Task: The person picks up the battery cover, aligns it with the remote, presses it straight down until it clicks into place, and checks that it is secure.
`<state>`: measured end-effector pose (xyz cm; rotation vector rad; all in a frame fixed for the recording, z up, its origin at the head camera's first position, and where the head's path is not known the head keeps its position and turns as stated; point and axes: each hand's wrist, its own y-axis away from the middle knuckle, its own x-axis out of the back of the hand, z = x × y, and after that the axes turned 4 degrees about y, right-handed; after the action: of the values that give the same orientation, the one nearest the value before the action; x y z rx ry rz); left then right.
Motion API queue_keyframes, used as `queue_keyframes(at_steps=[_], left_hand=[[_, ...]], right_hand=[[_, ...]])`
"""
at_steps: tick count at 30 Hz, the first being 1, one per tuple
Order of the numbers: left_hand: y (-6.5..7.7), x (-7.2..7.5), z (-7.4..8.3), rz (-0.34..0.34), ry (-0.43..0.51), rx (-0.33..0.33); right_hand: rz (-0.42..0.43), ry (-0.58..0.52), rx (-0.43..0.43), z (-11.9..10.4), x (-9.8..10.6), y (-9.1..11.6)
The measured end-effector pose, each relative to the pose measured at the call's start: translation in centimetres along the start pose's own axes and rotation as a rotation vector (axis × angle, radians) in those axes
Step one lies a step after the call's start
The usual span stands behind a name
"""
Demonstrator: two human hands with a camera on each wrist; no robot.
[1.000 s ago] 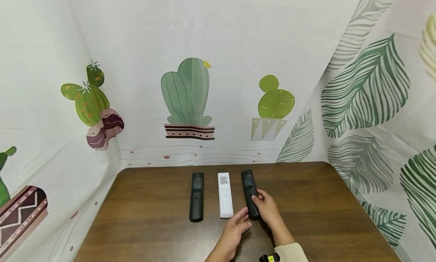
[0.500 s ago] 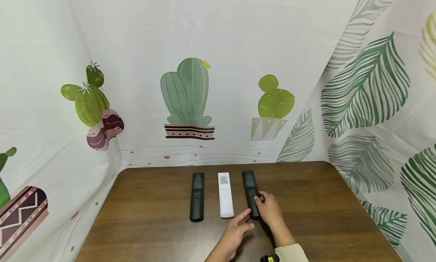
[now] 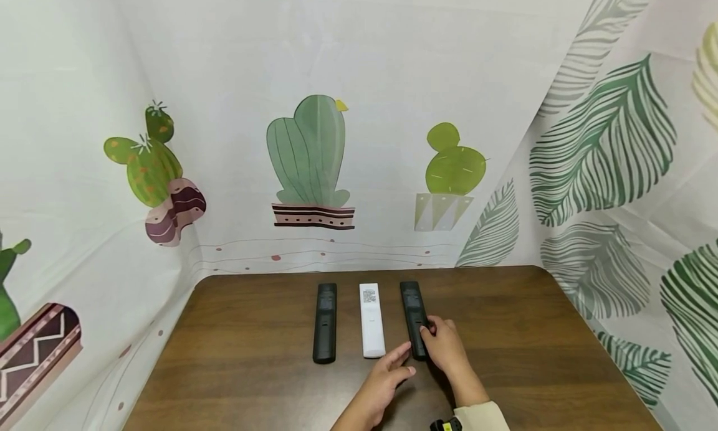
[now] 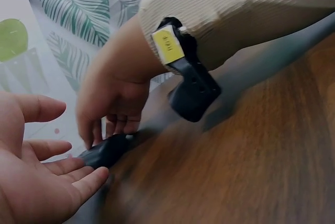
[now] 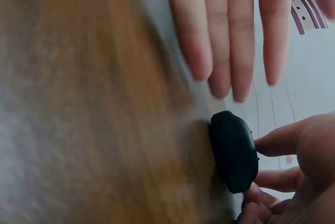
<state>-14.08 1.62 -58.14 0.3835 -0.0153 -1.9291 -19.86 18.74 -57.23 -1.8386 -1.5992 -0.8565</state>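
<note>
Three remote controls lie in a row on the brown table, backs up. On the right, my right hand (image 3: 445, 345) holds a black remote control (image 3: 413, 312) by its near half, thumb on its back and fingers at its right side. The right wrist view shows this black remote (image 5: 234, 150) end-on, low against the table. My left hand (image 3: 384, 380) is beside its near left end, fingers extended and holding nothing. Those fingers (image 5: 241, 41) look apart from the remote in the right wrist view. A white remote control (image 3: 372, 322) lies in the middle.
A second black remote control (image 3: 325, 325) lies to the left of the white one. The wooden table (image 3: 247, 350) meets a white cloth backdrop (image 3: 387, 138) with printed cacti and leaves at its far edge. A dark camera mount (image 4: 191, 77) sits on the right wrist.
The right-hand black remote has shifted slightly right and toward the near side, with the right hand on it. The left hand has barely moved, and the other two remotes stay in place.
</note>
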Motion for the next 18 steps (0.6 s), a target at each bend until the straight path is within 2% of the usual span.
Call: queue_keyframes(at_steps=[5,12,18], left_hand=[[0.4,1.0,0.8,0.040,0.012,-0.017],[0.9,2.2,1.6,0.058,0.097,-0.082],[1.2,3.0,2.4,0.087,0.104,-0.096]], right_hand=[[0.042,-0.028,-0.002,-0.3,0.1,0.1],[0.116,-0.120,0.043,-1.1,0.6,0.3],[0.139,-0.160,0.076,-1.7,1.2,0.4]])
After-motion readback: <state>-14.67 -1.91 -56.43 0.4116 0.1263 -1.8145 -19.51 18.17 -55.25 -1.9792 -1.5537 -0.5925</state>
